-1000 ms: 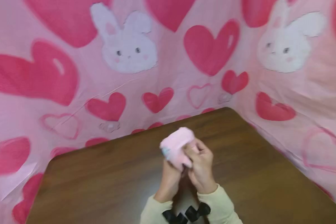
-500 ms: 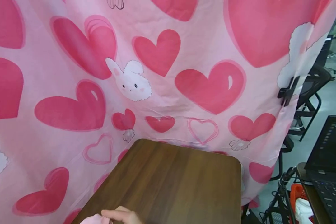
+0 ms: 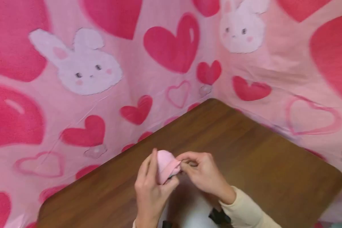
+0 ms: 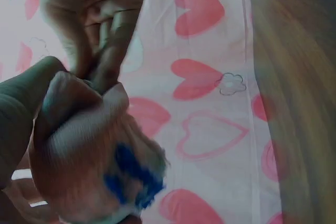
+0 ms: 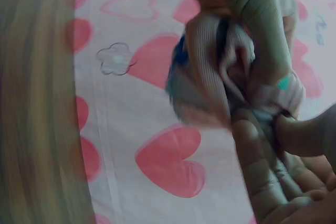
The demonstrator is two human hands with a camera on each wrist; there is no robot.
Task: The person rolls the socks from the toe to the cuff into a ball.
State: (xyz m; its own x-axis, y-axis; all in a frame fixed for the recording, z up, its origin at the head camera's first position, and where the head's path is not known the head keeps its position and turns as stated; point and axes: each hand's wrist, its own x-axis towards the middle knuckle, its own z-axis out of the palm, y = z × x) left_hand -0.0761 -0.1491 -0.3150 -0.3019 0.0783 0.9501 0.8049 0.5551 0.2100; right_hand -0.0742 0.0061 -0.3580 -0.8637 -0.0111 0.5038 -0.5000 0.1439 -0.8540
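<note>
A pink knitted sock (image 3: 165,163), rolled into a rounded bundle, is held above the table. My left hand (image 3: 151,188) cups it from the left, fingers on its far side and thumb near the front. At the bundle's right edge, my right hand (image 3: 203,171) pinches a bit of the fabric between thumb and fingers. The left wrist view shows the sock (image 4: 79,150) with a ribbed fold and a fuzzy blue patch. From the right wrist, folded layers of the sock (image 5: 207,61) show, with a small green spot near the left thumb.
Beneath the hands lies a brown wood-grain table (image 3: 245,145) with rounded corners. A pink cloth (image 3: 125,79) printed with hearts and rabbits hangs along its back and right edges. Black straps (image 3: 219,216) sit at the wrists.
The head view swung right, then returned. Earlier both hands were close together on the sock; now the bundle is rounder, the left hand cups it and the right hand pinches its edge.
</note>
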